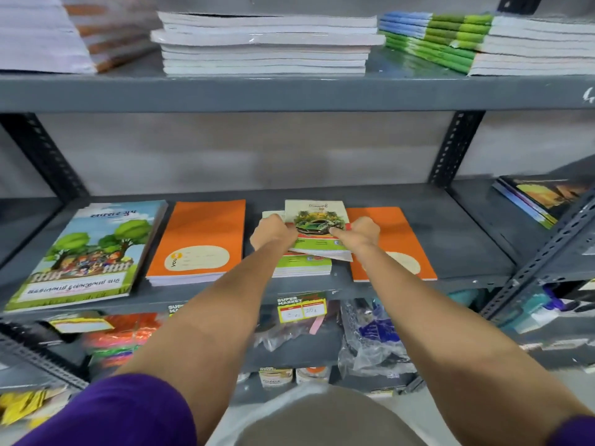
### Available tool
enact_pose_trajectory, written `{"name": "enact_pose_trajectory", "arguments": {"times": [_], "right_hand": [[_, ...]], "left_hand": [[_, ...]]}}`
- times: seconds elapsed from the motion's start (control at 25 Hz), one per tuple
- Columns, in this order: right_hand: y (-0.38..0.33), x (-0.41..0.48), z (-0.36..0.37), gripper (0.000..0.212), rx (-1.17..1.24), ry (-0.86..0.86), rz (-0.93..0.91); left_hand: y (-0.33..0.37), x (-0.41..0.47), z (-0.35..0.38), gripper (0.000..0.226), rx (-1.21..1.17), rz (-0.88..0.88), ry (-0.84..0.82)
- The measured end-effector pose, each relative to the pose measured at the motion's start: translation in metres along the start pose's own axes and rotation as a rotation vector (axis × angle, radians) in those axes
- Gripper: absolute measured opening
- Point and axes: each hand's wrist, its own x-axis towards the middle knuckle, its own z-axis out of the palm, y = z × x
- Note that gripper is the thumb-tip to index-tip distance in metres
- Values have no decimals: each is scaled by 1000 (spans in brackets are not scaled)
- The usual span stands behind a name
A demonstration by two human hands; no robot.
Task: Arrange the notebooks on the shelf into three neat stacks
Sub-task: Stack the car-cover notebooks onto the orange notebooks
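On the grey middle shelf point(402, 288) lie several notebooks. A stack with a tree picture on its cover point(87, 252) is at the left, and beside it an orange stack point(198, 241). In the middle, a small car-cover notebook point(317, 217) is held tilted above a low pile of like notebooks point(302, 265). My left hand point(273, 233) grips its left edge and my right hand point(360, 233) grips its right edge. A single orange notebook point(405, 249) lies to the right, partly under my right arm.
The shelf above carries white and green paper stacks point(264, 43). Dark notebooks point(541, 197) sit on the neighbouring shelf at the right. Below are plastic bags point(370, 339), price tags point(301, 309) and coloured packs. Slotted metal uprights point(457, 146) frame the bay.
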Motion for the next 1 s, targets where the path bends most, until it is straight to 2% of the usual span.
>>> {"name": "enact_pose_trajectory", "arguments": {"times": [0.16, 0.36, 0.48, 0.68, 0.84, 0.92, 1.0], "right_hand": [[-10, -20, 27, 48, -44, -48, -41], [-8, -30, 36, 49, -115, -37, -51], [-3, -26, 25, 52, -117, -36, -51], [30, -14, -8, 53, -175, 9, -15], [61, 2, -42, 27, -278, 113, 85], [76, 5, -54, 36, -414, 165, 174], [87, 4, -62, 48, -512, 107, 255]], "left_hand": [[-40, -11, -1, 30, 85, -45, -4], [-48, -18, -3, 26, 224, 56, 56], [-40, -21, -5, 31, 219, 84, 83], [2, -32, 5, 40, 103, 196, 64], [54, -47, 27, 30, 217, 411, -35], [73, -54, 41, 28, 295, 461, -88], [84, -58, 54, 29, 358, 449, -159]]}}
